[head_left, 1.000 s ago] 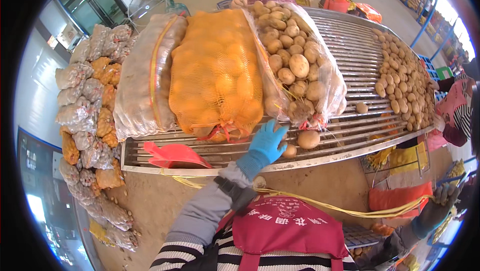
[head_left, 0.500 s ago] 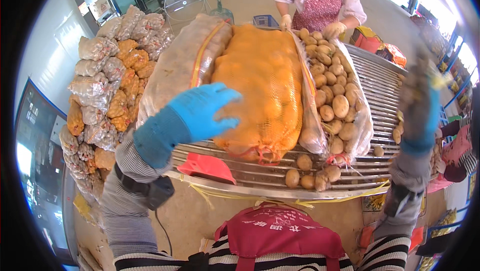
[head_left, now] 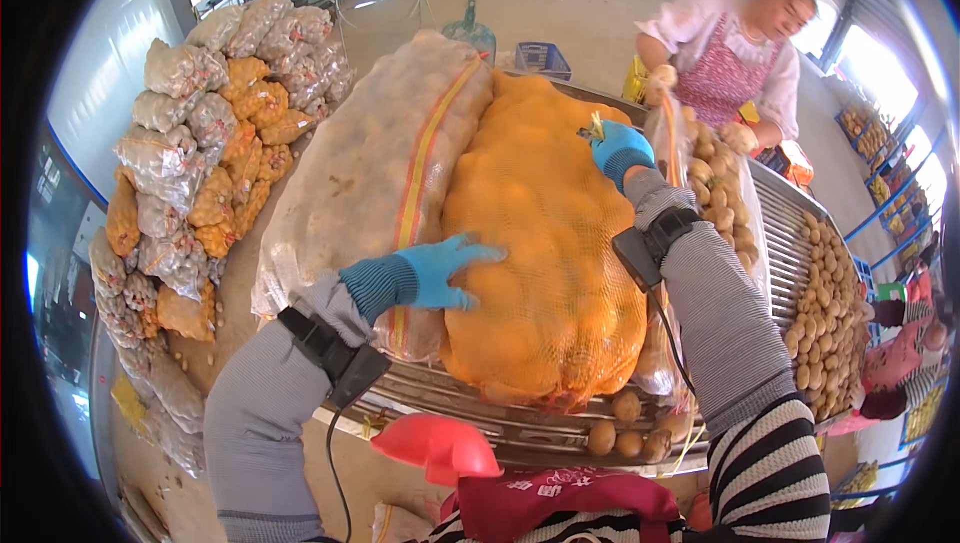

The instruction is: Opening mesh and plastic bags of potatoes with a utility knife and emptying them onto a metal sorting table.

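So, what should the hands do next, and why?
I'd probably press the left hand onto the orange mesh sack to steady it: its fingers are spread over the sack's left side, while the right hand, with something pale yellow at its fingertips, is toward the far end.

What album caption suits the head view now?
Blue-gloved left hand and right hand over a bulging orange mesh sack, loose potatoes on the slatted table.
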Tool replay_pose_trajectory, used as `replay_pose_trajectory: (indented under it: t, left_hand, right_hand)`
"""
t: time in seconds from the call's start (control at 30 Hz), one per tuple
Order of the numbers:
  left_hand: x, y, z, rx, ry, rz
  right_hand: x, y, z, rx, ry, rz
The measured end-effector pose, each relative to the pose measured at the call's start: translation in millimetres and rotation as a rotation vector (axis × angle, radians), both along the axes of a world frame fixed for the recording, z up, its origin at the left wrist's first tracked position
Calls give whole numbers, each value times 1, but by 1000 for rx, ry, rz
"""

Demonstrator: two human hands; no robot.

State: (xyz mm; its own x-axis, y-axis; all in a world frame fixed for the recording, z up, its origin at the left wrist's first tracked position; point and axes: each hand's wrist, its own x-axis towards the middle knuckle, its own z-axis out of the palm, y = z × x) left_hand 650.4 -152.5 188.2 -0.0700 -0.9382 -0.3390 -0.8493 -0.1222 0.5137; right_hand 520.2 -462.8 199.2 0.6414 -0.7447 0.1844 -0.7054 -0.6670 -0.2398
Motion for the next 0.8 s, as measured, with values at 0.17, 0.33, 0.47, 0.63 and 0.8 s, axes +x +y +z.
replay_pose_trajectory:
  t: [0.17,0.33,0.47,0.63,0.8]
  left_hand:
    - [3,7,-1,47,114,38]
    - [1,11,-1,67,111,52]
    - [-2,1,-5,34,149,23]
    - [3,8,-2,-147,-137,-194]
    - [-64,-11,94,-5,-317,-267]
  right_hand:
    - [39,-28,-19,8,154,-22]
    - [20,-41,0,340,440,264]
    - [-30,-28,19,425,319,177]
    - [-166,42,33,472,-438,850]
    - [-382,115,-1,881,-409,534]
